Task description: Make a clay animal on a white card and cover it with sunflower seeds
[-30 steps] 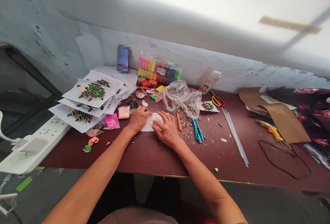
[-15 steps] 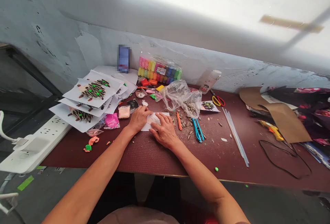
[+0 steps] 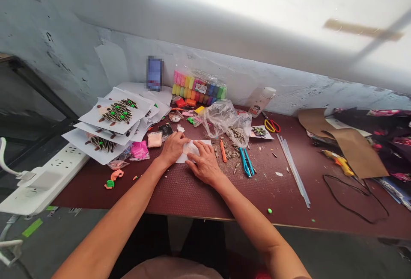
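A small white sheet of paper (image 3: 182, 158) lies on the dark red table, with a pale, peach-tinted patch (image 3: 190, 148) on it, partly covered by my fingers. My left hand (image 3: 174, 148) rests on the sheet's left edge, fingers lying on it and thumb toward the middle. From the right, my right hand (image 3: 204, 162) lies over the paper with its fingers spread. Beside the left hand are a bag of peach clay (image 3: 154, 139) and a black packet (image 3: 165, 130). An orange pen-like tool (image 3: 223, 150) and loose sunflower seeds (image 3: 228, 154) lie right of the right hand.
Sheets with seed hedgehogs (image 3: 117, 112) are stacked at left, near a power strip (image 3: 45, 185). Coloured clay packs (image 3: 199, 88) stand behind a plastic bag (image 3: 220, 116). Rightward lie a blue cutter (image 3: 246, 162), scissors (image 3: 272, 126), glue sticks (image 3: 293, 170) and a glue gun (image 3: 340, 162).
Almost nothing differs. Both hands stay on the paper, with only a very slight shift of the right fingers.
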`<state>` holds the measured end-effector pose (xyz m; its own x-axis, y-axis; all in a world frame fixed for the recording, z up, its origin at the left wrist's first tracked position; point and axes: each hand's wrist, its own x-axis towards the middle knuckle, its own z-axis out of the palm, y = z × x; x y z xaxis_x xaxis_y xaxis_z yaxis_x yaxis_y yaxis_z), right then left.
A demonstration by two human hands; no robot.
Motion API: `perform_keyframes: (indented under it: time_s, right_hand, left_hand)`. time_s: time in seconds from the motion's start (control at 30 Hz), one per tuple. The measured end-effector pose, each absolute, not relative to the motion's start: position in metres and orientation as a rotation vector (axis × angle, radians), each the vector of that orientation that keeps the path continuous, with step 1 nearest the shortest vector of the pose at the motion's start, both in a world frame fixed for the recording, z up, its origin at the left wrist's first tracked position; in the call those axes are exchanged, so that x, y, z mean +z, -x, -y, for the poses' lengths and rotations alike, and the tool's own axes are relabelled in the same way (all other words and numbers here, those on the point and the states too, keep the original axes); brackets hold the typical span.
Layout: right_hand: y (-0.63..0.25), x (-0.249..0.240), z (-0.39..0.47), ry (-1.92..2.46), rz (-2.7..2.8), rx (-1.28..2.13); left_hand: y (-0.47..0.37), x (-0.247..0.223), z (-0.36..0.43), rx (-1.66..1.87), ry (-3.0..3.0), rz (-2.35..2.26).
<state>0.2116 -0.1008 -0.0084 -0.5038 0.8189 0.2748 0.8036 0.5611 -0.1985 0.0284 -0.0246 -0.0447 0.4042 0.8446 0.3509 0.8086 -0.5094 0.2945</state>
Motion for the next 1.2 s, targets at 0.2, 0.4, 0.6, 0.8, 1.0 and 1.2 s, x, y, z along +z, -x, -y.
perform_keyframes:
  time_s: [0.2,0.4,0.6,0.8,1.0,1.2]
  right_hand:
    - [-0.214,-0.008,0.1,1.301,2.433,0.076]
    - [-0.217,-0.01,0.101,1.289,2.418,0.023]
    - [-0.215,-0.011,0.102,1.265,2.468,0.006]
    - [-0.222,-0.013,0.1,1.353,2.338,-0.064]
    - [-0.219,-0.013,0.102,1.284,2.425,0.004]
    - [-0.216,-0.011,0.102,1.306,2.471,0.071]
  left_hand:
    - [-0.029,-0.044,0.025,0.716,-2.56,-1.534]
    - [-0.029,-0.043,0.026,0.727,-2.577,-1.528]
    - [-0.029,-0.043,0.026,0.704,-2.581,-1.543]
    - [-0.029,-0.044,0.025,0.71,-2.581,-1.532]
    - [-0.03,-0.043,0.026,0.722,-2.584,-1.541]
    - [-0.031,-0.043,0.026,0.714,-2.572,-1.555]
